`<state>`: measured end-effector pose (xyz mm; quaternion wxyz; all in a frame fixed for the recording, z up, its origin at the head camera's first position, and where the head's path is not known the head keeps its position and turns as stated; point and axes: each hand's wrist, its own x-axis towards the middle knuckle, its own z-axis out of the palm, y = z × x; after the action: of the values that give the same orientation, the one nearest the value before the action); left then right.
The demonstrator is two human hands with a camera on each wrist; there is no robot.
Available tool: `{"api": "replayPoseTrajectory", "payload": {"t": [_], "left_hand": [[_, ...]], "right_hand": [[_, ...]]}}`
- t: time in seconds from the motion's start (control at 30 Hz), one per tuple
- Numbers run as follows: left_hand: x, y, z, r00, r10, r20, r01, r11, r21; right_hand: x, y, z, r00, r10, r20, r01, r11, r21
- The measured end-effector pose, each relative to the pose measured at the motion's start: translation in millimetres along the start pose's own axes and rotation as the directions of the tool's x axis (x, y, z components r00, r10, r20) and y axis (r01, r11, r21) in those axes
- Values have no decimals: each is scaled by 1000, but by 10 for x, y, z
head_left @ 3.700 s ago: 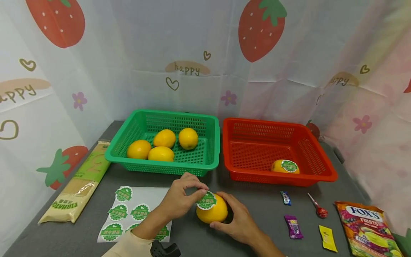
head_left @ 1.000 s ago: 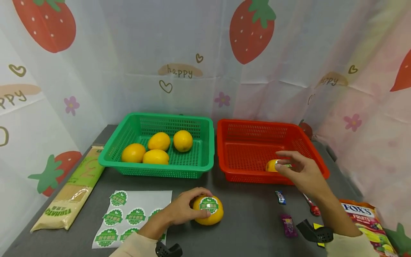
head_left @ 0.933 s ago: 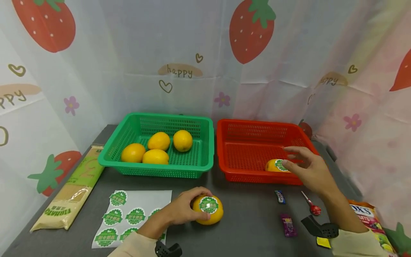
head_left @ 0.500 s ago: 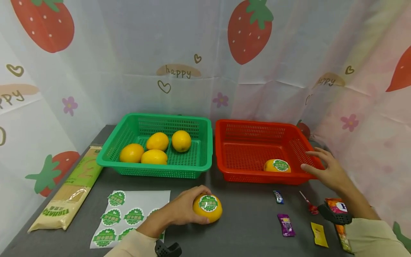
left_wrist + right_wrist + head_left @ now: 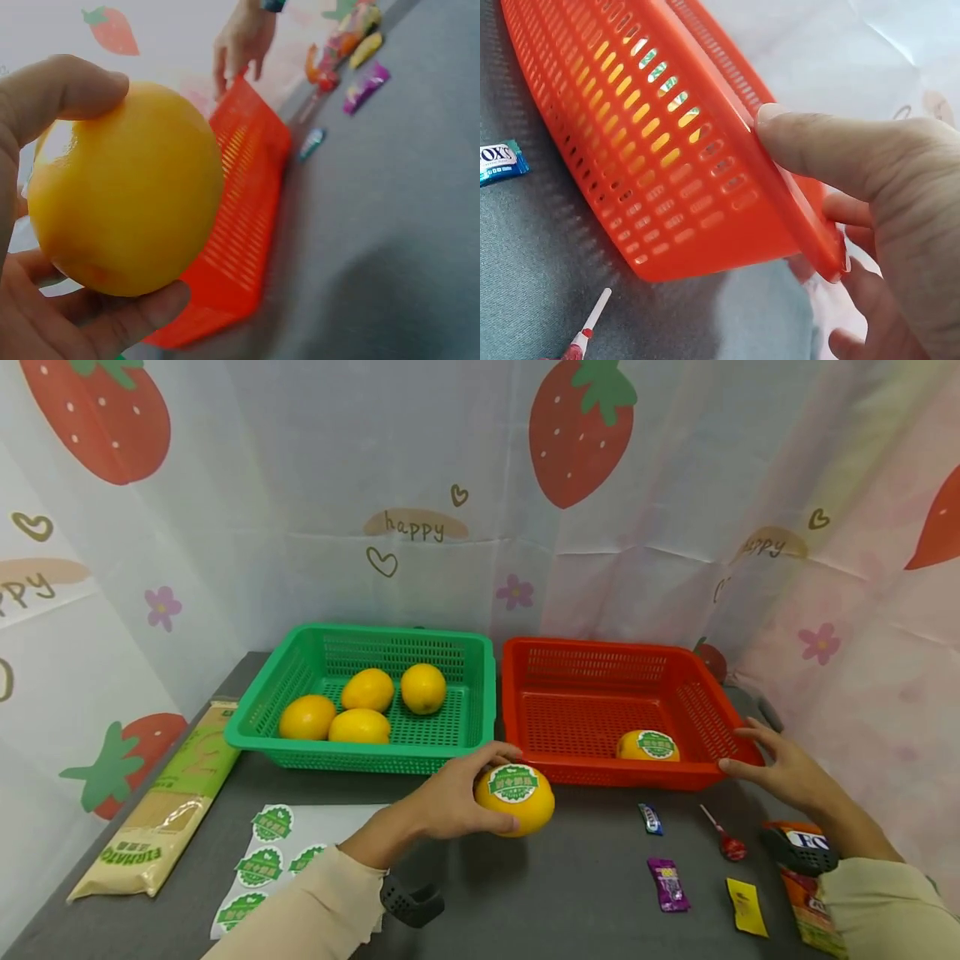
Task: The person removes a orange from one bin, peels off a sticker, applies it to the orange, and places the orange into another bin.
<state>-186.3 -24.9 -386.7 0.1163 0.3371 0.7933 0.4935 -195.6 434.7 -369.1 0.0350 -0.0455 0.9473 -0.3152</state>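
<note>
My left hand (image 5: 459, 796) grips a round yellow-orange fruit (image 5: 534, 810) with a green-and-white sticker (image 5: 513, 783) on it, fingers over the far side and thumb in front. The fruit is above the table, near the front wall of the red plastic basket (image 5: 585, 770). At that basket's front right corner, my right hand (image 5: 783, 768) holds the rim. In the right wrist view the thumb (image 5: 810, 142) lies on the rim and the other fingers are on its far side. Inside the red basket is one stickered fruit (image 5: 628, 746).
Several plain fruits (image 5: 367, 691) lie in a green basket (image 5: 360, 758) on the left. A sheet of stickers (image 5: 330, 820) and a noodle packet (image 5: 161, 810) are at the left. Wrapped sweets (image 5: 667, 885), a lollipop (image 5: 731, 846) and a candy bag (image 5: 813, 902) lie at the right.
At first both hands were at the fruit, with the sticker partly on it. My left hand has since lifted it up and rightward. My right hand moved from above the red basket to its corner.
</note>
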Motion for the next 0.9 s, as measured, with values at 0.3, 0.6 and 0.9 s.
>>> {"api": "replayPoseTrajectory", "payload": {"t": [0.3,0.6,0.9], "left_hand": [[456,313,-149,997,13,-72,-6,995,99],[1170,502,-142,987,-143,-72,153,974,167],[1611,306,159,935,-355,-13,344,895,285]], "right_hand": [[-14,9,-19,999,-16,32,15,1000,7],[9,36,-56,998,-13,65,11,1000,27],[15,40,-37,998,-13,60,11,999,41]]}}
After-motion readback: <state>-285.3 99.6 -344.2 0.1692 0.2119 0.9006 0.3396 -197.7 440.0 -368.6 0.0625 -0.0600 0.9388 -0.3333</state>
